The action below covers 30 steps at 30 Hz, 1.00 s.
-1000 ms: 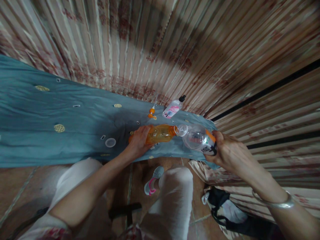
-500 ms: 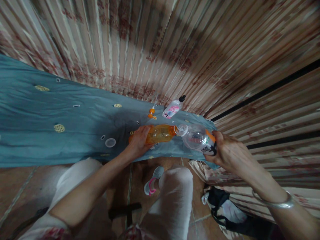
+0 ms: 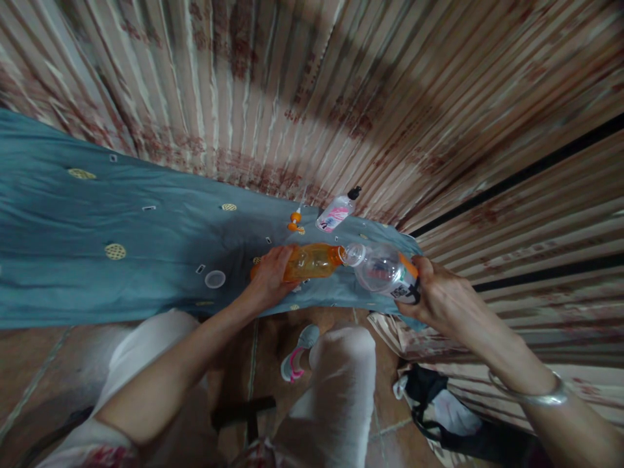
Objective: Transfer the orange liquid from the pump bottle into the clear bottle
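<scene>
My left hand [image 3: 273,276] is wrapped around an orange see-through bottle [image 3: 316,261], whose neck points right. My right hand [image 3: 441,292] grips a clear plastic bottle [image 3: 380,268] with a black, white and orange label, tilted so its mouth meets the orange bottle's neck. Whether liquid passes between the two mouths I cannot make out. Just beyond the orange bottle lies an orange pump top [image 3: 294,221] with a clear tube. To its right is a clear bottle with a pink print and black cap [image 3: 336,214].
A blue patterned cloth [image 3: 166,234] covers the long surface. A small round translucent lid [image 3: 215,279] lies left of my left hand. Pleated curtains [image 3: 273,84] hang behind and at the right, with dark bars [image 3: 526,172]. A dark bag [image 3: 429,396] is on the tiled floor.
The clear bottle and my right hand have shifted very slightly left. Otherwise the two bottles stay mouth to mouth, and the other items have not moved.
</scene>
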### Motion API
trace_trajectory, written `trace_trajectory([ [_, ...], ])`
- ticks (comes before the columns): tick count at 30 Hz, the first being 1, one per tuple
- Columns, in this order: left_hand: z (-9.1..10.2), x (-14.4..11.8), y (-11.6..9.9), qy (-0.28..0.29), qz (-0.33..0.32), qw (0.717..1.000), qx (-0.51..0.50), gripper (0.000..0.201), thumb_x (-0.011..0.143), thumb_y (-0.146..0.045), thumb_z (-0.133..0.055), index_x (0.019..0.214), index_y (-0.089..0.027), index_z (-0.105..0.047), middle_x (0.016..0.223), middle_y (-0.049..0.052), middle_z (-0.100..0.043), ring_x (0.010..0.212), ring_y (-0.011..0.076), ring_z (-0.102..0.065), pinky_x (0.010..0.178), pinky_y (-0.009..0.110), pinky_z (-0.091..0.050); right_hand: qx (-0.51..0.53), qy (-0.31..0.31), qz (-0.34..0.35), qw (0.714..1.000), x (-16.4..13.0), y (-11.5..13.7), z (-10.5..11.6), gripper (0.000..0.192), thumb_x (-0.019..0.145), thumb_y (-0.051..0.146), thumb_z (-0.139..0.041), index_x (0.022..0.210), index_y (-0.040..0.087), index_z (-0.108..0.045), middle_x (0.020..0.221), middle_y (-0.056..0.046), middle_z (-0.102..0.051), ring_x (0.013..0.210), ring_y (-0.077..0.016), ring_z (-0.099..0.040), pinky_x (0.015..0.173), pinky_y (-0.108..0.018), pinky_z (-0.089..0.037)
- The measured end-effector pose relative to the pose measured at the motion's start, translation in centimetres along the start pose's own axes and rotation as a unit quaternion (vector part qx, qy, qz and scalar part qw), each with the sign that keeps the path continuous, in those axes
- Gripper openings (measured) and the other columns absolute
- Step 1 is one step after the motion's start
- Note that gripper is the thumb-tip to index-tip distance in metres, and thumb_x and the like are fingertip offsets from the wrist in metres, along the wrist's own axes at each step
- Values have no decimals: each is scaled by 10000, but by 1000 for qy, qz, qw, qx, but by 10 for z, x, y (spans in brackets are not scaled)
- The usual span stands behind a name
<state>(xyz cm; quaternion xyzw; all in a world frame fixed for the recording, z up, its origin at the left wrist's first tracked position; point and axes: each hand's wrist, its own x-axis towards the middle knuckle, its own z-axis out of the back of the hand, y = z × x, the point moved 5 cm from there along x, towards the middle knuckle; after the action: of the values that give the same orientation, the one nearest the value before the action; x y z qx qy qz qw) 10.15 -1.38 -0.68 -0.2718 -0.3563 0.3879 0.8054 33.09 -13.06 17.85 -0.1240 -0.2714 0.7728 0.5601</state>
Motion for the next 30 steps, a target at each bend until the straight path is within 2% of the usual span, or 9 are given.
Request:
trace_trajectory([
  [7,0,0,0,1,8,1000,7,704,755,-312,-805,1363,-191,-468,1290,127,-631,1201,321,-624,1042,499,-509,21,20,-36,999,-4,-3,-10,351,817,382,-595,1038,125,-503,687,-65,-625,563,-228,-596,530,-280,-325],
  [17,1,0,-1,-4,8,1000,10,704,749,-315,-814,1358,-204,-477,1278,119,-638,1199,321,-628,1038,497,-513,58,60,-65,994,-4,-2,-11,337,818,374,-573,1044,137,-496,646,-29,-588,548,-211,-573,536,-268,-309],
  [24,1,1,-3,10,20,1000,5,713,733,-264,-808,1359,-198,-473,1289,123,-631,1217,325,-614,1062,506,-494,54,61,-55,995,-5,-2,-11,371,791,391,-606,1032,128,-502,651,-36,-600,526,-207,-570,514,-267,-287],
  [30,1,-1,-2,1,10,1000,1,712,734,-265,-804,1360,-214,-468,1298,118,-626,1225,323,-613,1057,508,-497,52,60,-49,996,-5,-1,-8,357,795,378,-628,1015,122,-513,634,-32,-597,510,-202,-576,497,-266,-298],
])
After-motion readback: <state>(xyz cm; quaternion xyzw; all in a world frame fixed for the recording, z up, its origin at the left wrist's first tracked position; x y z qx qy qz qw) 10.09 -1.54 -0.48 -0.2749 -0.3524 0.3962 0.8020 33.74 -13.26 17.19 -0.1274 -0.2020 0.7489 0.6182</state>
